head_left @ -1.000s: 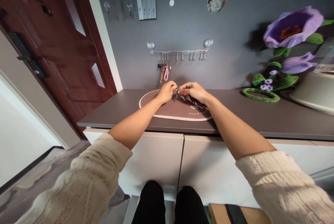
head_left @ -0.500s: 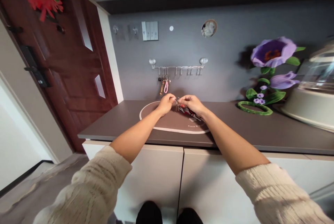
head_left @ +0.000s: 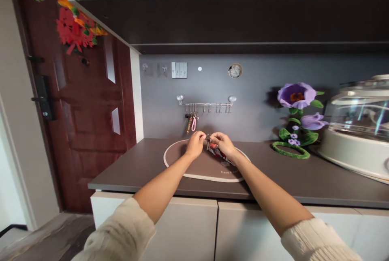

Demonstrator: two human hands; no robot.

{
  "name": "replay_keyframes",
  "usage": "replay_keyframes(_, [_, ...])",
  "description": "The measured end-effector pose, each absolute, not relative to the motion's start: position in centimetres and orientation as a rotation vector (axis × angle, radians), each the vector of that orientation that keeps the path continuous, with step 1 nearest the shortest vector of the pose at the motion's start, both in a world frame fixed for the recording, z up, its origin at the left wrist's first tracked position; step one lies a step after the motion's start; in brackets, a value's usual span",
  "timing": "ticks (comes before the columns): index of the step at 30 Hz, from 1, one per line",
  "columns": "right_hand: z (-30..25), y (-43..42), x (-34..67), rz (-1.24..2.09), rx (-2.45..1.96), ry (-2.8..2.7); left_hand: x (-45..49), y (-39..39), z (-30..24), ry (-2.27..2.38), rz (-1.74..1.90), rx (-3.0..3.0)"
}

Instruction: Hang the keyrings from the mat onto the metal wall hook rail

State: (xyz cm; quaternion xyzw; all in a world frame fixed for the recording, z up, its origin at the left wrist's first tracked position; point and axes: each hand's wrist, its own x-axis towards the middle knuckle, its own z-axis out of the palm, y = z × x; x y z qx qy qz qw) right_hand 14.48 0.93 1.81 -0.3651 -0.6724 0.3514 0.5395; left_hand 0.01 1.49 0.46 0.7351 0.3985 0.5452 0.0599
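We held a bunch of keys [head_left: 216, 150] just above the round mat [head_left: 194, 170], toward the far side of the counter [head_left: 136, 168]. Our left hand [head_left: 196, 143] pinched the small metal ring at the bunch's left end. Our right hand [head_left: 223, 144] gripped the ring's other side, the red fob trailing under the palm. We judged the bunch light, hard and floppy, and the thin ring slippery yet the surest hold. More keys [head_left: 191, 121] hung from the hook rail [head_left: 205, 104] beyond.

Red-tagged keys [head_left: 209, 142], bunched, held just abv mat [head_left: 194, 170].
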Motion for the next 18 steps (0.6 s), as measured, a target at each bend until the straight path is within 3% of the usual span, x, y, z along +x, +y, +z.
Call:
replay_keyframes(7, [2.9, 2.1, 14.2, 0.827, -0.858, -1.507, -0.3, 1.3, 0.7, 1.450, 1.671, 2.144])
replay_keyframes(18, [9.4, 4.2, 11.8, 0.892, -0.978, -1.292, -0.5, 1.0, 1.0, 1.593, 1.621, 2.183])
